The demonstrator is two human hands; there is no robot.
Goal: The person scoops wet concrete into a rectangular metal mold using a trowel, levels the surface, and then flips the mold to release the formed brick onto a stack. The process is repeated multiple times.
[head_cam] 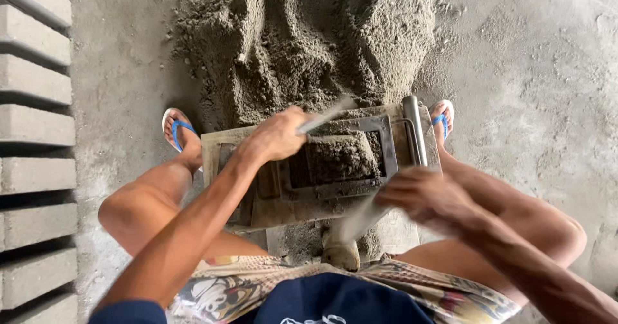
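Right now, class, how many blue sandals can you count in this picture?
2. One sandal is left of the block mould; the other sandal is at its right, partly hidden.

My right hand [421,198] and the tool [360,218] it grips are blurred, and the grey blocks [35,144] are cut off at the left edge.

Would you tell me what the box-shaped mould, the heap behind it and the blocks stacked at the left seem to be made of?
The mould looks like dull grey metal, with a smooth tube handle. The heap seems a damp sand and cement mix: dark, grainy, holding cut faces. The blocks look like cast concrete, pale grey and matte.
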